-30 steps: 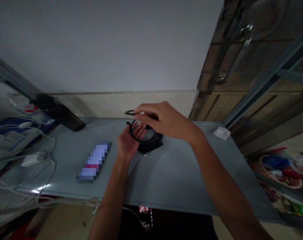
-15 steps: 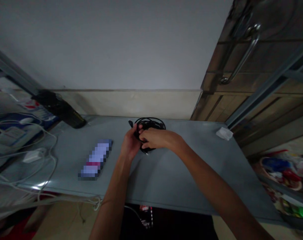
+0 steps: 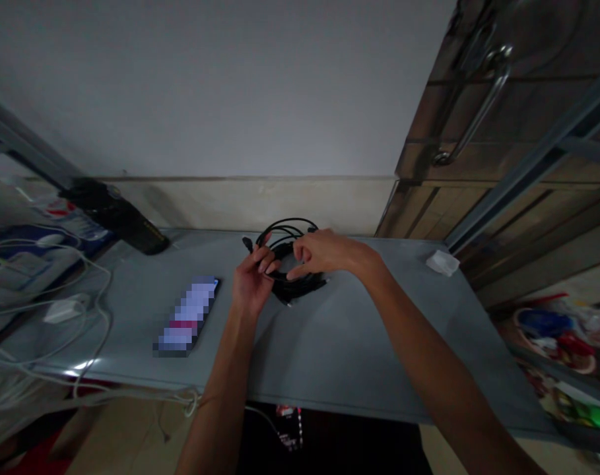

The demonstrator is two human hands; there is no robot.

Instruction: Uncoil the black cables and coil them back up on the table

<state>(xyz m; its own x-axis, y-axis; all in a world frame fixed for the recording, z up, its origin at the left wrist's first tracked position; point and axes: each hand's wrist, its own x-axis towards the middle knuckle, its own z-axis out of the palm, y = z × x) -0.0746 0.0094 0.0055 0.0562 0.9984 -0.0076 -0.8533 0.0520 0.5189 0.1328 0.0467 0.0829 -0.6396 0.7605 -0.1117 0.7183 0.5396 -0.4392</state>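
Note:
A coil of black cable [image 3: 294, 288] rests on the grey tabletop in front of me, some of its loops standing up toward the wall. My left hand [image 3: 254, 277] is closed on the coil's left side, with the cable between thumb and fingers. A dark plug end [image 3: 247, 243] sticks out above that hand. Over the coil's right side, my right hand [image 3: 324, 254] has its fingers curled round some loops. Its thumb is apart from the index finger, and its other fingertips are partly hidden. A thin cable end [image 3: 324, 282] pokes out below the right hand.
A phone [image 3: 188, 316] lies left of my hands. Further left are a dark bottle [image 3: 119, 214], a white charger [image 3: 68, 308] and tangled white cords. Crumpled white paper [image 3: 443, 262] sits at the right corner, beside a metal post [image 3: 527, 171]. A wall [image 3: 260, 198] rises behind the tabletop.
My right hand has moved right and slightly up, away from the left hand. The cable loops have spread and risen, uncovering the coil's middle. My left hand has shifted slightly left.

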